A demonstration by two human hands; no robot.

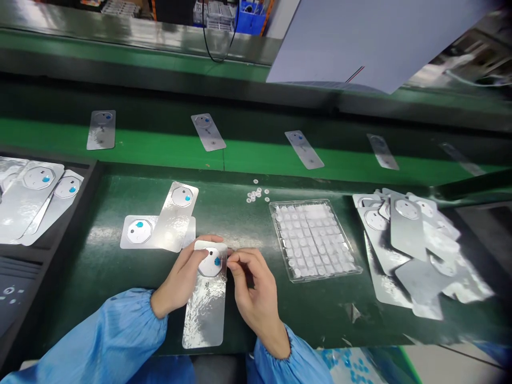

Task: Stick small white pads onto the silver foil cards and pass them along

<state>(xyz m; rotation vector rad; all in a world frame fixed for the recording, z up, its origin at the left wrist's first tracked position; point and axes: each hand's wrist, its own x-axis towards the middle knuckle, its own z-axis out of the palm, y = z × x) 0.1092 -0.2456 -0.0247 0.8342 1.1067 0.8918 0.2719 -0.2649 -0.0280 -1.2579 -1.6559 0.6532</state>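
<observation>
Beside the silver panel [205, 314], the right hand [258, 288] curls, fingers [248, 256] pinched.

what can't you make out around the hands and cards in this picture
All in the head view:
1. Whatever the right hand may be pinching: too small, covered by its own fingers.
2. Most fingers of the left hand: hidden behind the silver card.
3. Cards at far left: partly cut off by the picture's left edge.
4. Print on the farthest-right belt card: blurred.

Blue sleeves [116, 330], gathered cuffs [159, 322]
</observation>
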